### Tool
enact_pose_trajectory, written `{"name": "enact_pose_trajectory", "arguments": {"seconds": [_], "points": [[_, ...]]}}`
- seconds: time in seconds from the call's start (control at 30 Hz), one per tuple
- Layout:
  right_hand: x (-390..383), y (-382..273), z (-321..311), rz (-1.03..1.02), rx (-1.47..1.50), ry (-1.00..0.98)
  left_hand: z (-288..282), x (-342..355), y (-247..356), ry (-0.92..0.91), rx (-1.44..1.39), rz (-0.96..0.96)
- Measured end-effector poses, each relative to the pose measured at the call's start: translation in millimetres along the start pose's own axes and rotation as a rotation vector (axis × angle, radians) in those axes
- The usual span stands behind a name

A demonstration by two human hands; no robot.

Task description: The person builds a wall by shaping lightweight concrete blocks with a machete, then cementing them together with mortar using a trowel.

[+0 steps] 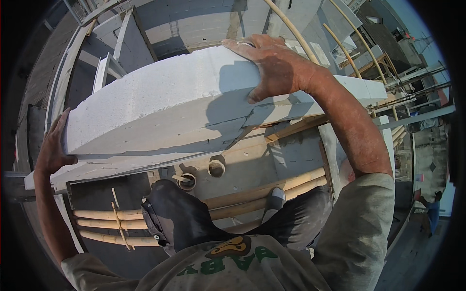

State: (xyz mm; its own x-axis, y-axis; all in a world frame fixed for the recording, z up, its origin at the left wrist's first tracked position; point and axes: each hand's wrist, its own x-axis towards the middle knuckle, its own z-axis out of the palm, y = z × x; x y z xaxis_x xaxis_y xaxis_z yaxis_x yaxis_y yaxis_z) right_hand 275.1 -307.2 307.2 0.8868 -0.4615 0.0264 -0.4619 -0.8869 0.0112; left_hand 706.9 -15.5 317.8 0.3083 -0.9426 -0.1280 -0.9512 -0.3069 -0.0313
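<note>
A large white aerated concrete block [155, 89] lies lengthwise across the top of a wall of similar blocks [116, 167]. At its left end, my left hand [54, 148] grips it, the thumb bent around the near edge. My right hand [276, 65] clasps the right end, with its fingers spread over the top and the thumb down the near side. The right hand's shadow falls on the block. The fingertips of both hands are partly hidden.
Bamboo poles [252, 201] form a scaffold under my legs. Two buckets [216, 168] stand below, beyond my knees. Upright bamboo poles [342, 43] rise at the far right. A white frame [104, 72] stands behind the wall. Down at the right is another person [431, 213].
</note>
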Motion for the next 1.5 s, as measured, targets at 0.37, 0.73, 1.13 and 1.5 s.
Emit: {"name": "enact_pose_trajectory", "arguments": {"seconds": [0.37,0.73,1.13,1.5], "points": [[-5.4,9.2,28.8,-0.073,0.023,0.211,19.8,-13.4,-2.5,0.094,-0.174,-0.055],[-5.0,12.7,35.3,-0.139,0.038,0.387,25.4,-23.4,7.7,0.184,-0.141,-0.207],[-4.0,-8.1,15.5,-0.083,0.030,0.252,47.8,-38.6,-4.4,0.309,-0.358,-0.179],[-1.5,-0.6,27.9,0.076,0.104,0.163,54.8,-35.2,-3.0,0.368,-0.318,-0.177]]}}
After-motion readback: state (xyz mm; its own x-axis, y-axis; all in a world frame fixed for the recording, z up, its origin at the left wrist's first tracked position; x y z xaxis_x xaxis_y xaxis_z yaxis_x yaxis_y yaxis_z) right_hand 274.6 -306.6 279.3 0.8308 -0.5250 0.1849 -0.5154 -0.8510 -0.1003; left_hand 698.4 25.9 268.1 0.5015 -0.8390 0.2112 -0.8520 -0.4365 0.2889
